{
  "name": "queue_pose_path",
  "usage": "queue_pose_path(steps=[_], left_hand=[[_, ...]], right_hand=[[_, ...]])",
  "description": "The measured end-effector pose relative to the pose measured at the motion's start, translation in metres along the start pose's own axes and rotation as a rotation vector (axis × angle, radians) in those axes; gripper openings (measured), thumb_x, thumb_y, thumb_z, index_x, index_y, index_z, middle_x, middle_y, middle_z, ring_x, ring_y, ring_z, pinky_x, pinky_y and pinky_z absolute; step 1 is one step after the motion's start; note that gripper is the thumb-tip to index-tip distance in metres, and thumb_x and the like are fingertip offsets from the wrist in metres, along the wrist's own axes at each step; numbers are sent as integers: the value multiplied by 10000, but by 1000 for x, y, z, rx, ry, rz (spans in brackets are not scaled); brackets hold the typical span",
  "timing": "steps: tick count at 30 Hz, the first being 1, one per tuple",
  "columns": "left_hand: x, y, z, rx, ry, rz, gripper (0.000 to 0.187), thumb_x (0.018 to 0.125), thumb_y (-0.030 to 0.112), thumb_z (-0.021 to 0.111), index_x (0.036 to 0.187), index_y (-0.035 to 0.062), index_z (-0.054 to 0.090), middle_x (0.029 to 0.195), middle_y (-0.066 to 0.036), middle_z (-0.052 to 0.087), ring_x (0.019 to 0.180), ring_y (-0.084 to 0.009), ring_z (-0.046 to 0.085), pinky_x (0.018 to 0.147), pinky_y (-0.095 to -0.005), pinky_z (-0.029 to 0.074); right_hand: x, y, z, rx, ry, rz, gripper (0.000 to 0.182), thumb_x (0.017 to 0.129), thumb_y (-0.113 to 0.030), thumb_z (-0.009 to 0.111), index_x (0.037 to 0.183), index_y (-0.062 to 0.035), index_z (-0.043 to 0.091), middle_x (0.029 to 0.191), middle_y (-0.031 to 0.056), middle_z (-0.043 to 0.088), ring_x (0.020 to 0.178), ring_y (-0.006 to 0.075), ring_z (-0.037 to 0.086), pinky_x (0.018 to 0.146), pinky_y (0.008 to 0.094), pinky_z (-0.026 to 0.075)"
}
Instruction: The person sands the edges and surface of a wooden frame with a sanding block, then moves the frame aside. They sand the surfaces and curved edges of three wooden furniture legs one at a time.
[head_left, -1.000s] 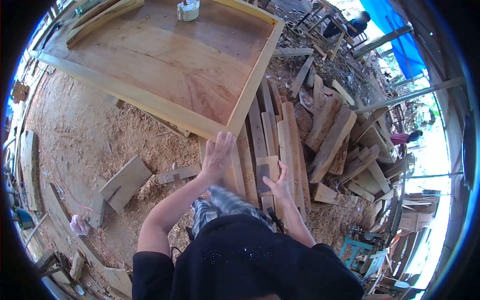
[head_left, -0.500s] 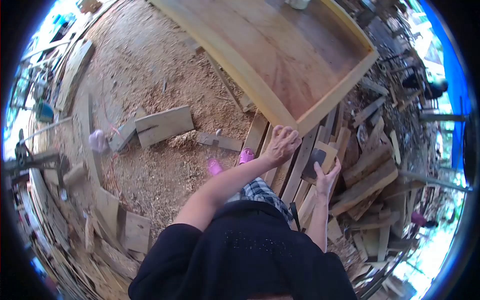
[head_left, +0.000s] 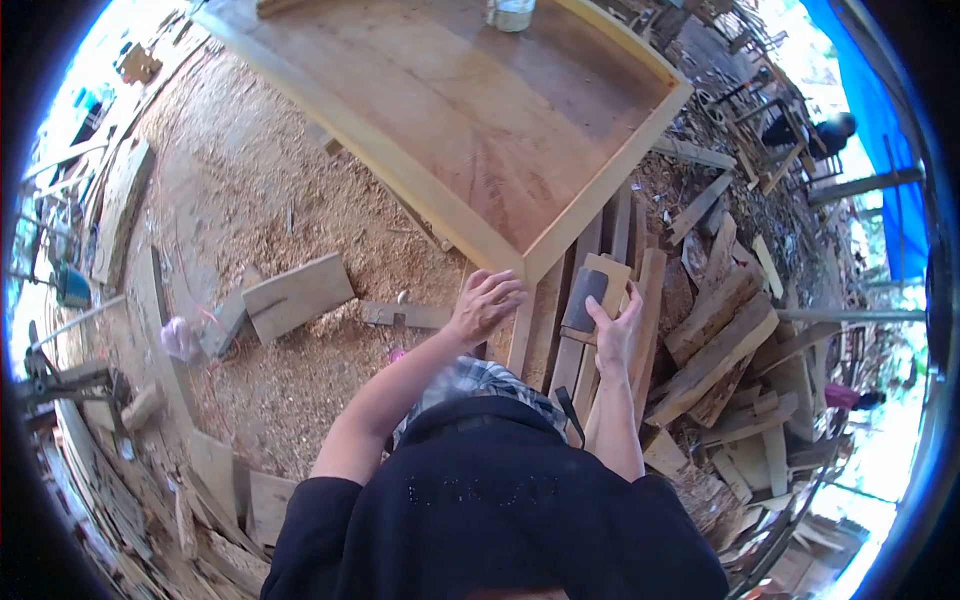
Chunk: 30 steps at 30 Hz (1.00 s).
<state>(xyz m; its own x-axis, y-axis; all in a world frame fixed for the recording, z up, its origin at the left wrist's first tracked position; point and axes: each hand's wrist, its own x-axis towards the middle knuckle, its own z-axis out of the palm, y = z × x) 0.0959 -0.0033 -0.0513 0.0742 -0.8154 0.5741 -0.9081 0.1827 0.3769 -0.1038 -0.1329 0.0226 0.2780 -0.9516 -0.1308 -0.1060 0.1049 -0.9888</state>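
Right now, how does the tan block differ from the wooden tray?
The tan block is small; the wooden tray is much larger. The block is held in the right hand; the tray's near corner is by the left hand. The block bears a dark patch; the tray has a raised rim. Both look brownish.

Daylight burns white along both side edges, glaring beside the blue tarp [head_left: 868, 110]; the wooden tray [head_left: 440, 110] lies in softer light, and fisheye distortion bends outlines toward black corners
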Motion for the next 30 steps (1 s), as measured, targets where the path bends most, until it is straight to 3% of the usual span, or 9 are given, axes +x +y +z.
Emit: queue_pose_path(steps=[4,6,11,12,18,20,23,28,30], left_hand=[[12,7,-8,-76,36,-48,190,802,158,633,992,153,642,1089,-17,638,1115,-228,583,920,-420,431],[20,13,-12,-87,-79,-251,169,806,183,694,967,146,657,1062,-21,649,1061,-218,605,938,-433,414],[47,18,-13,107,-159,-362,666,784,385,727,1340,97,498,1357,-112,483,1294,-309,412,1071,-458,264],[50,17,-13,116,-160,-354,666,784,385,727,1340,97,498,1357,-112,483,1294,-309,412,1071,-458,264],[64,4,-10,188,-240,-321,493,807,391,691,1197,101,607,1246,-91,560,1271,-296,436,1062,-461,257],[71,1,-12,111,-170,-299,286,787,280,700,998,94,649,1057,-80,582,1161,-300,482,966,-475,317],[75,-6,-7,124,-113,-253,169,789,233,691,876,110,616,913,-69,556,1013,-297,520,891,-466,344],[76,-25,-2,86,-199,-250,167,860,283,633,865,117,639,882,-73,572,957,-289,540,915,-443,344],[77,-32,-2,62,-184,-215,164,863,280,630,856,116,638,864,-75,567,939,-291,543,905,-442,348]], right_hand=[[17,8,-4,-42,5,-44,782,785,-99,756,1405,-64,281,1343,133,386,1233,241,440,1035,379,399],[22,9,-2,-15,-74,-29,800,789,-102,752,1422,-64,265,1370,134,362,1234,241,446,1026,373,416],[25,6,7,35,-116,-15,777,794,-72,730,1414,-69,262,1366,151,376,1251,250,436,1040,380,405],[25,4,9,47,-114,-19,777,794,-72,730,1414,-69,262,1366,151,376,1251,250,436,1040,380,405],[29,10,13,-30,-197,-86,768,794,-28,694,1417,-64,247,1380,156,367,1262,261,435,1069,391,377],[27,7,16,103,-195,-9,776,782,-32,699,1415,-58,252,1380,160,375,1274,272,428,1077,397,364],[29,21,18,42,-209,-61,784,780,-40,703,1420,-71,251,1368,173,414,1288,271,426,1079,389,362],[20,-2,34,-49,-178,-59,813,769,-65,712,1435,-104,245,1381,195,433,1268,311,478,1064,416,379],[22,-3,40,-368,-152,-294,820,766,-92,710,1439,-128,244,1385,201,440,1230,361,516,1032,440,411]])
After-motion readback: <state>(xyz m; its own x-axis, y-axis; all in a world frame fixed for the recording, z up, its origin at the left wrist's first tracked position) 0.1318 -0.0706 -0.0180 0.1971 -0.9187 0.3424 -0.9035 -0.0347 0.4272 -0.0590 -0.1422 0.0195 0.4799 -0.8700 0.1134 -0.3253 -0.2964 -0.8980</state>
